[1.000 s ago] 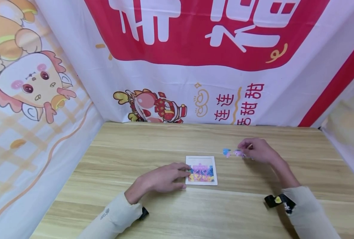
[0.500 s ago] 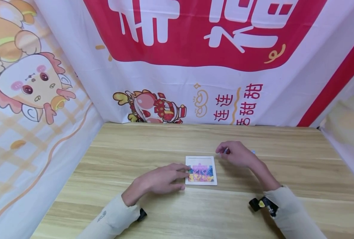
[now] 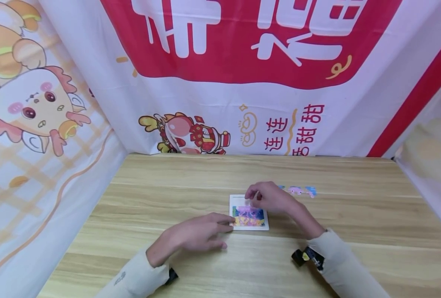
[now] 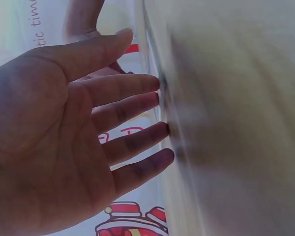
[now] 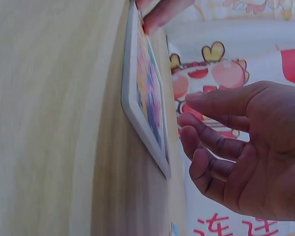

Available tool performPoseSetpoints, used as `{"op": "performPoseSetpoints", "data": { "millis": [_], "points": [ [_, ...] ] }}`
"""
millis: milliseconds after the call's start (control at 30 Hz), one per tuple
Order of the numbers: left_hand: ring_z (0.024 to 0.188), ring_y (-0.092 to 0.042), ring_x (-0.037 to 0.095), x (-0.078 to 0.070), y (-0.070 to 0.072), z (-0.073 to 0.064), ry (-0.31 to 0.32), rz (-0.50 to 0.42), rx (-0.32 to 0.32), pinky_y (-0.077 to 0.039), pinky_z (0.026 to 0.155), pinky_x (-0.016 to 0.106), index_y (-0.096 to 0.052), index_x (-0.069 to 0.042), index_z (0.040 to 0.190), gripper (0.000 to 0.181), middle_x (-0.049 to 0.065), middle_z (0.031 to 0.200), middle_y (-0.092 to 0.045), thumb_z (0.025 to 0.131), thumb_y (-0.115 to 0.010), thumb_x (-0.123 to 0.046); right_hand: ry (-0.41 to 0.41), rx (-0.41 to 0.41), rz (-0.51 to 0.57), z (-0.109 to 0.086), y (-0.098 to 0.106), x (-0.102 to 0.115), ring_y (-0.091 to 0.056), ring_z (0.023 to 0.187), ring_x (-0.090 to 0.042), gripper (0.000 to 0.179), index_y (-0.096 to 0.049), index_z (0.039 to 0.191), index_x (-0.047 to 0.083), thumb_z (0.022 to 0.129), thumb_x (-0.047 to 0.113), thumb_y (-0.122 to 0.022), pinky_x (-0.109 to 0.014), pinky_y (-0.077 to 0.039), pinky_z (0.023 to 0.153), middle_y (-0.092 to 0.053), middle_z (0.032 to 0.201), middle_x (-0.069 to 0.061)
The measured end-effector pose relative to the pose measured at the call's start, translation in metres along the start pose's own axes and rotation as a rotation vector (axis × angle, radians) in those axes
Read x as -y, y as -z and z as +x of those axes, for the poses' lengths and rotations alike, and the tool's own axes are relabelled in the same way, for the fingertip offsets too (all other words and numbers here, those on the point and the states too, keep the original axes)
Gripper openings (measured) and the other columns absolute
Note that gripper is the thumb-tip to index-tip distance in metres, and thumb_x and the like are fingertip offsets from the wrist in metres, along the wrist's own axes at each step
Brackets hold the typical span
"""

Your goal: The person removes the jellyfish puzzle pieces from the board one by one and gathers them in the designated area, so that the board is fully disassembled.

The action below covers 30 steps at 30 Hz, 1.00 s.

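Note:
A small white-framed picture puzzle (image 3: 268, 221) lies on the table, with pink, blue and yellow in its lower part and a pale strip along its top. My left hand (image 3: 201, 232) rests at its left edge, fingertips touching the frame; the left wrist view shows those fingers spread and straight. Above the upper right of the puzzle hovers my right hand (image 3: 268, 196), its fingers loosely bent. In the right wrist view, thumb and index tip stand a little apart, and no piece can be made out between them; the head view shows a pale spot below the fingertips.
Several loose blue and pink puzzle pieces (image 3: 295, 191) lie on the wooden table (image 3: 175, 178) behind the right hand, partly covered by it. A printed white and red cloth (image 3: 220, 95) hangs at the table's back edge, with more cloth at both sides.
My right hand has moved left from the loose pieces to above the puzzle's upper part, uncovering pieces. My left hand has shifted slightly down and left along the frame.

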<state>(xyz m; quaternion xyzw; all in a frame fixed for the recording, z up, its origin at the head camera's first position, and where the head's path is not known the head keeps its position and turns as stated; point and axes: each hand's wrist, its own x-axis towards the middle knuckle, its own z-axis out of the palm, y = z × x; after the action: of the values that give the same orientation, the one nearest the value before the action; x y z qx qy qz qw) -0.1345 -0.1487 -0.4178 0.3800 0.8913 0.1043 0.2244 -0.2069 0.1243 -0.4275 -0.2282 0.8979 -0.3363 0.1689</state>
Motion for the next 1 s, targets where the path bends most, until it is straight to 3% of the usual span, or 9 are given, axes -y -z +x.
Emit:
{"op": "performPoseSetpoints", "data": {
  "millis": [200,500,1000],
  "points": [
    [0.161,-0.038,0.023,-0.001,-0.002,-0.003,-0.006,-0.003,-0.019,-0.036,0.132,0.046,-0.055,-0.017,0.157,0.057,0.0,0.174,-0.039,0.106,-0.065,-0.041,0.043,0.036,-0.038,0.008,-0.013,0.008,-0.067,0.095,-0.012,0.018,-0.078,0.112,0.015,0.098,0.005,-0.076,-0.032,-0.061,0.087,-0.077,0.107,0.0],
    [0.16,-0.038,0.023,0.0,-0.002,-0.003,-0.015,-0.014,-0.022,-0.036,0.132,0.046,-0.056,-0.016,0.157,0.057,-0.001,0.173,-0.04,0.107,-0.065,-0.041,0.095,0.055,-0.03,0.013,-0.025,0.011,-0.068,0.092,-0.011,0.02,-0.079,0.111,0.011,0.093,0.0,-0.078,-0.027,-0.062,0.083,-0.077,0.104,-0.001],
    [0.16,-0.038,0.022,-0.002,0.002,-0.002,0.005,-0.051,-0.013,-0.036,0.132,0.046,-0.057,-0.016,0.156,0.055,-0.002,0.172,-0.042,0.107,-0.066,-0.04,0.008,0.049,-0.01,0.015,-0.033,0.016,-0.068,0.088,-0.013,0.026,-0.079,0.112,0.011,0.092,-0.005,-0.077,-0.029,-0.063,0.078,-0.075,0.103,-0.002]
  ]
}}
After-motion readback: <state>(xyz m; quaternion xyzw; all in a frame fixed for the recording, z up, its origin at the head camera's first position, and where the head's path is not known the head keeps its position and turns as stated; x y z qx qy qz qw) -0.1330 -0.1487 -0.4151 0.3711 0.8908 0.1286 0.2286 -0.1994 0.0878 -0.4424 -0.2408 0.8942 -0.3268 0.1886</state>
